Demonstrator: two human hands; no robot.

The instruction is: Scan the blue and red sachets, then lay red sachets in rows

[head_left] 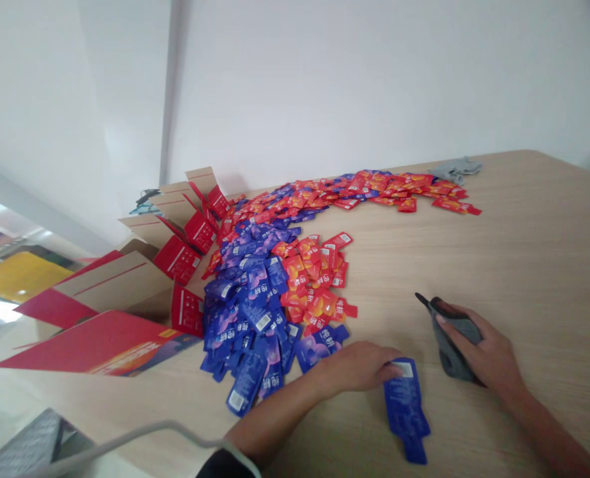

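My left hand (359, 366) pinches a blue pouch (405, 405) by its end with the white label. The pouch hangs toward the front of the table, its narrow spout end pointing down. To the right, my right hand (491, 352) is closed round a grey cloth (457, 348). A thin dark tip sticks out of the cloth at the upper left; what it belongs to is hidden. Beside my left hand lies another blue pouch (315, 348) with purple print. Just beyond it is a cluster of red-orange pouches (319, 282).
A heap of blue pouches (255, 299) runs into a long band of mixed pouches (315, 194) along the wall. Several open red cartons (188, 309) stand at the left edge of the wooden table (474, 259). A grey rag (457, 170) lies at the back. A pale cable (165, 428) crosses the lower left.
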